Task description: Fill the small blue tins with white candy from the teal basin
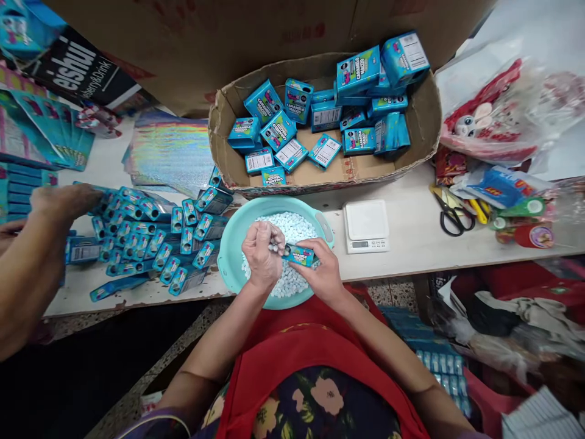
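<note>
My right hand (325,269) grips a small blue candy box (300,256) lettered "Caramelo Macizo", held on its side with its end toward my other hand. Closed beside that end, my left hand (263,255) holds several small pale candies, some showing between the fingers at the box opening. Both hands are above a turquoise basin (227,265) with a heap of small pale-blue candies (292,224) in it.
Beyond the basin, a cut-down cardboard box (329,177) holds many blue candy boxes. Open-ended boxes (150,244) stand in a cluster on the left, near a co-worker's hand (64,201). To the right are a white scale (365,224) and black scissors (452,216).
</note>
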Demonstrator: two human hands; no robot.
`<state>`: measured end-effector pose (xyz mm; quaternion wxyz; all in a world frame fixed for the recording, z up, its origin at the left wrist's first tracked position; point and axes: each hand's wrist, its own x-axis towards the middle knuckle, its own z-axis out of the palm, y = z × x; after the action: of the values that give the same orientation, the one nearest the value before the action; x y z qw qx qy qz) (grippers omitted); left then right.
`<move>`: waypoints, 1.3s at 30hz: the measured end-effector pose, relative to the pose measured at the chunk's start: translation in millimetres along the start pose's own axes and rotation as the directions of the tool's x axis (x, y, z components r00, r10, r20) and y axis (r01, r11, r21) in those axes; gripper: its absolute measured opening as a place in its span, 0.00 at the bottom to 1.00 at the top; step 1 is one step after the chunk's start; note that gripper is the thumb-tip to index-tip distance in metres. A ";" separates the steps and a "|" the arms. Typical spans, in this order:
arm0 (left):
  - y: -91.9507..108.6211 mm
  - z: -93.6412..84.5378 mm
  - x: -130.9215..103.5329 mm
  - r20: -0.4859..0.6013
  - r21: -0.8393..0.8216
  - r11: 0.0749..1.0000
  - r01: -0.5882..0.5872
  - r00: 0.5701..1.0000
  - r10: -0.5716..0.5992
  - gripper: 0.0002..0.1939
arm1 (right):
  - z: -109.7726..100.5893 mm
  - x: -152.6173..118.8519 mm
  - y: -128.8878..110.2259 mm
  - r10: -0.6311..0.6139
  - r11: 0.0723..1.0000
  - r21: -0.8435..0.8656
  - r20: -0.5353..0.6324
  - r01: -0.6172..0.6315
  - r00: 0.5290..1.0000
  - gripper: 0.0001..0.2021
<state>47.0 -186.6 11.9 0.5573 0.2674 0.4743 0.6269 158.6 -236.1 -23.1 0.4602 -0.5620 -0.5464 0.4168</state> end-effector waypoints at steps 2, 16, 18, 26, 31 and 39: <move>3.9 0.6 1.2 -0.004 -0.004 1.000 0.018 1.000 -0.018 0.19 | 0.2 0.1 2.1 0.031 0.999 0.035 0.009 -0.031 0.999 0.16; -39.5 -70.4 25.8 0.242 0.846 0.525 -0.093 0.944 -0.223 0.14 | -32.3 -1.1 9.5 0.155 0.980 0.132 -0.026 -0.150 0.988 0.18; -37.6 -72.3 23.2 0.239 0.836 0.536 -0.121 0.958 -0.157 0.16 | -29.6 1.3 6.6 0.116 0.990 0.080 -0.031 -0.113 0.993 0.18; -76.6 -86.7 10.2 0.310 0.933 0.294 -0.207 0.876 -0.368 0.06 | -23.3 0.0 1.4 0.039 0.999 -0.002 0.014 -0.039 0.999 0.17; -75.8 -90.7 12.9 0.182 0.905 0.424 -0.026 0.926 -0.331 0.11 | -33.1 -3.5 1.8 0.064 0.995 -0.074 -0.029 -0.066 0.997 0.18; 4.8 -38.0 4.8 0.111 -0.023 0.961 0.275 0.956 -0.271 0.14 | -8.8 -7.1 7.4 -0.004 0.987 -0.161 0.010 0.005 1.000 0.17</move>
<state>10.9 -192.9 -0.2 0.6680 0.2218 0.4643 0.5376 168.5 -243.6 -28.5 0.4115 -0.5941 -0.5819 0.3730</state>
